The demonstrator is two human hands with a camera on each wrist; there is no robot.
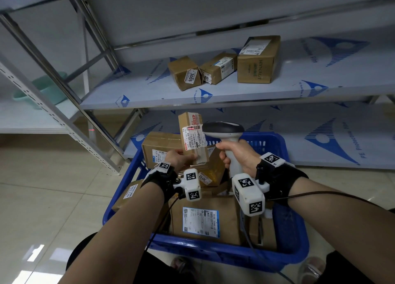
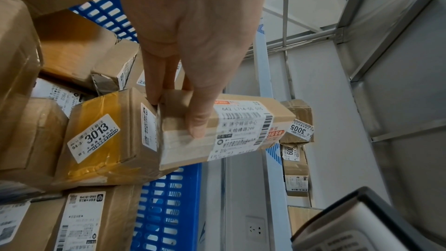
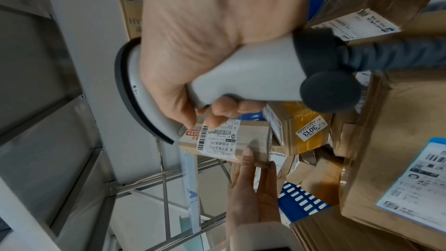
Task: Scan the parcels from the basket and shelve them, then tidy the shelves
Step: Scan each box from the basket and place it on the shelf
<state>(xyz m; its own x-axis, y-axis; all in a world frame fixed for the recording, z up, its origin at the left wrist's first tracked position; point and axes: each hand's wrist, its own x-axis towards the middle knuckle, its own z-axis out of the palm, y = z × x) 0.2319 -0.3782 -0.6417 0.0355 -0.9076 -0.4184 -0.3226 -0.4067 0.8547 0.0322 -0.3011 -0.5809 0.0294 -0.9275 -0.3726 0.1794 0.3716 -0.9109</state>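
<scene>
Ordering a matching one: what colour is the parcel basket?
Blue, with slotted walls; the basket shows best in the head view.

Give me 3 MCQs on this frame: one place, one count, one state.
1. Where is the parcel tagged 3013?
A. in the blue basket
B. on the shelf
C. on the floor

2. How many parcels stand on the middle shelf?
A. one
B. three
C. five

3. What does the right hand do?
A. hangs idle
B. grips the scanner
C. presses a box flat

Key: A, it lies among the basket's boxes; B, three brown boxes in a row; B, fingers wrap its handle, its head at the slim parcel held by the left hand.
</scene>
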